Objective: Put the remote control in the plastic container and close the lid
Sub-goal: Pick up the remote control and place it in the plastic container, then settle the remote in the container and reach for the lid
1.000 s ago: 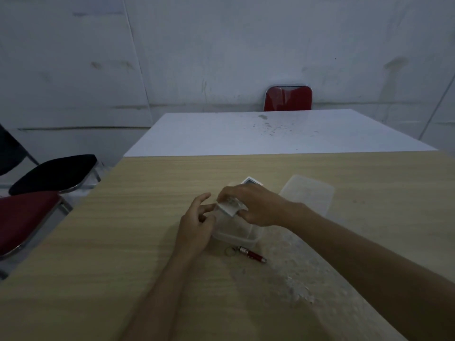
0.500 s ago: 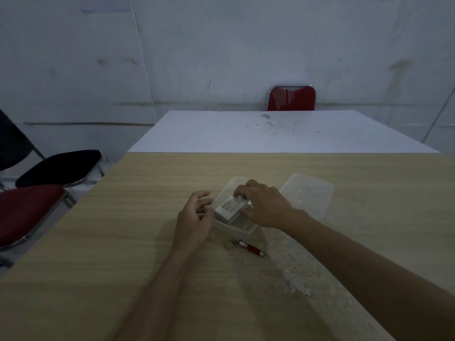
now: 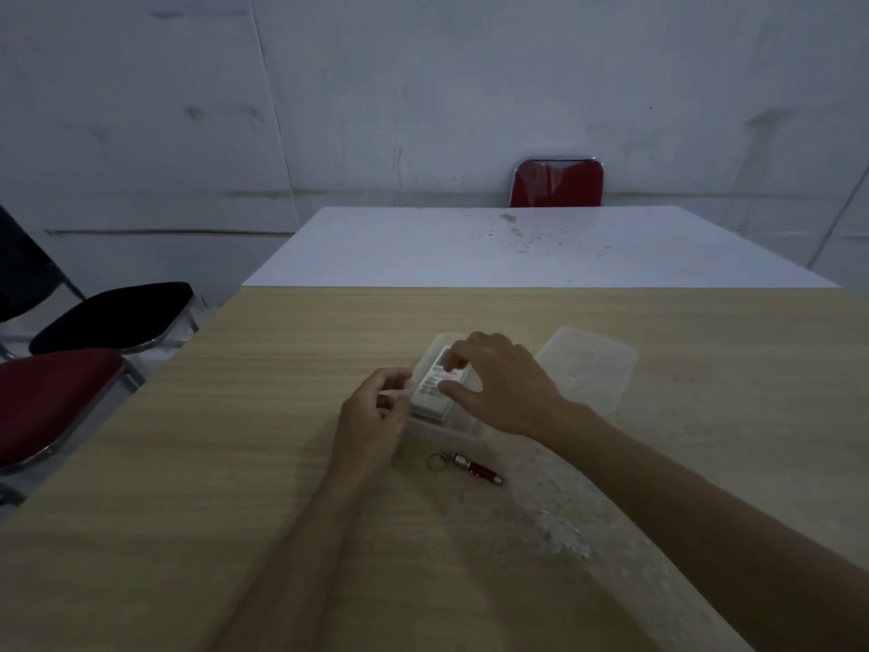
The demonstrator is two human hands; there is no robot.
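Head view, reading across from left of the plastic container (image 3: 444, 428): two chair seats stand off the table's left edge, well apart from it. Next comes the left hand (image 3: 376, 416), loosely curled against the container's left wall, fingers bent and steadying the wall; whether it truly pinches the rim cannot be told in this dim light. The container itself sits on the wooden table (image 3: 282, 463), and the remote control (image 3: 437, 385) lies in it face up, its near end seeming to ride a little high on the near edge, though the clear walls make that hard to judge. Over the remote is the right hand (image 3: 503, 383), spread, with fingertips and thumb pressing down on the button face; it grips nothing. Just in front of the container lies a small red keychain light (image 3: 475, 469), apart from both hands. To the right of the container, just beside it, the lid (image 3: 588, 364) lies flat on the table, untouched. To finish this step well, I judge the right hand should press the remote evenly until it lies flat below the rim, while the left keeps the light, slippery tub from sliding. Only then reach right for the lid, set it square over the opening, and press around the edge; a proud corner of the remote would likely stop the lid seating.
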